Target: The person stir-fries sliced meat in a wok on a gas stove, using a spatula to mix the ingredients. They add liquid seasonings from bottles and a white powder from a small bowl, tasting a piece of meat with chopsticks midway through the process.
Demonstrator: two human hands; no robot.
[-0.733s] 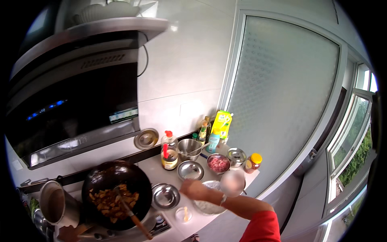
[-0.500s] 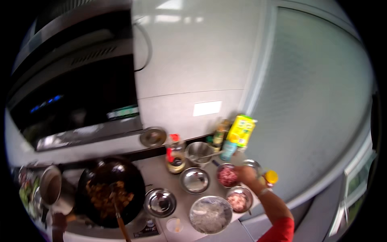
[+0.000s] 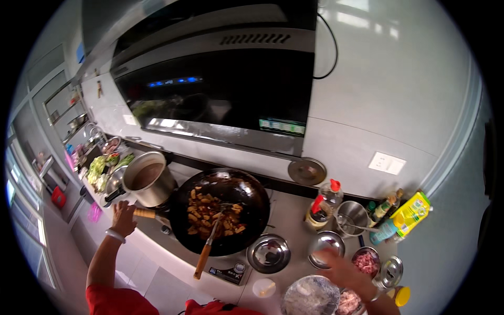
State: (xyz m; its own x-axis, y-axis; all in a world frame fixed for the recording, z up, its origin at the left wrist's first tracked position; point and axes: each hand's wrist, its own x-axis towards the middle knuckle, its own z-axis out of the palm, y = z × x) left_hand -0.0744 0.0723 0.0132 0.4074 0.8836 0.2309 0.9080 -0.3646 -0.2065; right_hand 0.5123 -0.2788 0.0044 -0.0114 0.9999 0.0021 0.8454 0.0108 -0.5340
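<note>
Left hand point(image 3: 124, 218) wraps the wok handle point(image 3: 144, 213), steadying the wok point(image 3: 220, 210) on the burner. A spatula point(image 3: 209, 245) rests in the browned pieces, its handle propped over the rim. Right hand point(image 3: 344, 272), blurred, fingers loosely spread and holding nothing, hovers between an empty steel bowl point(image 3: 326, 245) and the meat bowl point(image 3: 366, 261).

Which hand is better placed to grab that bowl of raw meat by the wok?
Right. The right hand hovers beside the meat bowl, while the left hand holds the wok handle far across the counter.
</note>
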